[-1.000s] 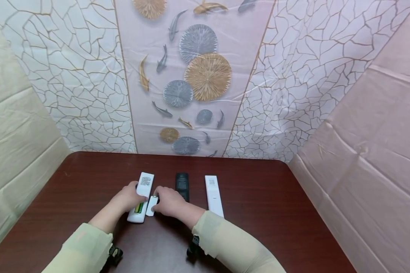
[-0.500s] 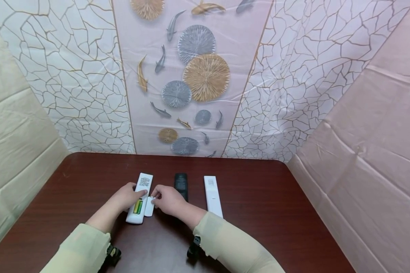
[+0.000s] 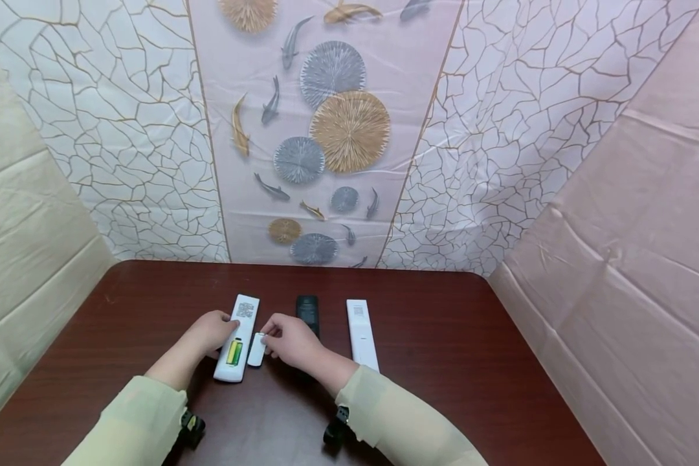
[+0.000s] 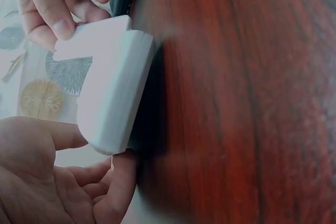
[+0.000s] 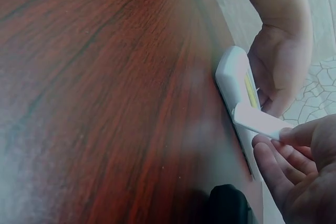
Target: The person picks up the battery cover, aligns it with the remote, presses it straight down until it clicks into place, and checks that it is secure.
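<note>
A white remote control (image 3: 246,323) lies back side up, its battery compartment uncovered and green-and-yellow batteries (image 3: 235,353) inside. My left hand (image 3: 211,332) grips it by the edges, thumb on top; the left wrist view shows thumb and fingers on both sides of the remote's end (image 4: 118,98). Between thumb and fingers my right hand (image 3: 293,341) pinches the white battery cover (image 3: 257,350), just right of the remote. Seen from the right wrist, the cover (image 5: 262,121) is tilted beside the remote (image 5: 231,74), thumb on its near end.
A black remote (image 3: 307,312) lies behind the right hand, partly hidden by it. Farther right is another white remote (image 3: 362,333), face down, its near end close to the right forearm. All rest on the dark red-brown table (image 3: 443,362), with a patterned cloth backdrop (image 3: 338,213) behind.
The left thumb has slid up and back from the battery compartment, leaving the batteries uncovered. The right hand keeps hold of the cover, which has shifted only slightly and now stands apart from the remote.
</note>
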Demonstrator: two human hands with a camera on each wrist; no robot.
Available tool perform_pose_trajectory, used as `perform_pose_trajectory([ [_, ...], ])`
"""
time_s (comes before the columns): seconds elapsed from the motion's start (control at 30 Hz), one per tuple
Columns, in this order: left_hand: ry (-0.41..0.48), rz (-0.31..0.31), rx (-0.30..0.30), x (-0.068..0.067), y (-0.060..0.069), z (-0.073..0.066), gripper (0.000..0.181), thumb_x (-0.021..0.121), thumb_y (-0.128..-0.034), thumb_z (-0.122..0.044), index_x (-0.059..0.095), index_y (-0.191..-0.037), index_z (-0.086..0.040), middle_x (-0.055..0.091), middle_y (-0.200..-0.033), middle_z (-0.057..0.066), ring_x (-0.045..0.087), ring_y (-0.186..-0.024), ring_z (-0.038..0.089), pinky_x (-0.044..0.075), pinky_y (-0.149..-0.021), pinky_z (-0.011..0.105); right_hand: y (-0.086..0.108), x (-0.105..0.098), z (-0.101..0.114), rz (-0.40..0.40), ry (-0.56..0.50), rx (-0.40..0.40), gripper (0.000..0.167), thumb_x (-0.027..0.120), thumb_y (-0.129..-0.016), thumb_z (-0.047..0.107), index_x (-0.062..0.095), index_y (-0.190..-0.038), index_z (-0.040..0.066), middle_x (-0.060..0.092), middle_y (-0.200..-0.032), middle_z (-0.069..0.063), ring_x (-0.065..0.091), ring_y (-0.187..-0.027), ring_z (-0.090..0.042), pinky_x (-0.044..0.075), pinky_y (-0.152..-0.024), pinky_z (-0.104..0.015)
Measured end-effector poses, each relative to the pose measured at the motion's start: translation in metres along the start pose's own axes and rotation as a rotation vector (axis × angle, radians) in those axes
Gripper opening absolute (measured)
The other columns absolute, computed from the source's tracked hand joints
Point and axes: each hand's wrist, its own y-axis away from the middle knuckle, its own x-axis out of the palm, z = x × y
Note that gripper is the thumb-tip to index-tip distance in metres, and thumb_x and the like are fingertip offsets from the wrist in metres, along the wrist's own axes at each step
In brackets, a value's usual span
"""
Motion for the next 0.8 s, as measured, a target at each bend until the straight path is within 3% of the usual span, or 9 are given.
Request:
perform_pose_trajectory([
  [0.37, 0.016, -0.03, 0.02, 0.0, 0.003, -0.002, 0.046, 0.047, -0.1016, -0.02, 0.05, -0.126, 0.018, 0.06, -0.101, 0.025, 0.064, -0.077, 0.024, 0.058, -0.061, 0.038, 0.012, -0.015, -0.004, -0.021, -0.089, 0.003, 0.003, 0.066, -0.097, 0.014, 0.065, -0.099, 0.016, 0.064, -0.084, 0.004, 0.066, -0.07, -0.016, 0.055, -0.061, -0.027],
  [0.63, 0.044, -0.039, -0.02, 0.001, -0.002, 0.0, 0.045, 0.048, -0.1013, -0.022, 0.051, -0.126, 0.015, 0.06, -0.105, 0.024, 0.064, -0.08, 0.024, 0.058, -0.062, 0.037, 0.015, -0.024, -0.01, -0.04, -0.141, -0.015, 0.004, 0.064, -0.097, 0.011, 0.065, -0.101, 0.012, 0.065, -0.085, 0.001, 0.067, -0.07, -0.016, 0.058, -0.068, -0.037],
  [0.8, 0.055, -0.037, -0.027, 0.002, -0.005, 0.003, 0.045, 0.047, -0.1015, -0.022, 0.05, -0.127, 0.014, 0.059, -0.107, 0.024, 0.064, -0.081, 0.025, 0.058, -0.063, 0.038, 0.016, -0.027, -0.014, -0.045, -0.151, -0.013, 0.004, 0.064, -0.098, 0.012, 0.065, -0.101, 0.011, 0.065, -0.086, 0.001, 0.066, -0.071, -0.015, 0.059, -0.069, -0.038],
])
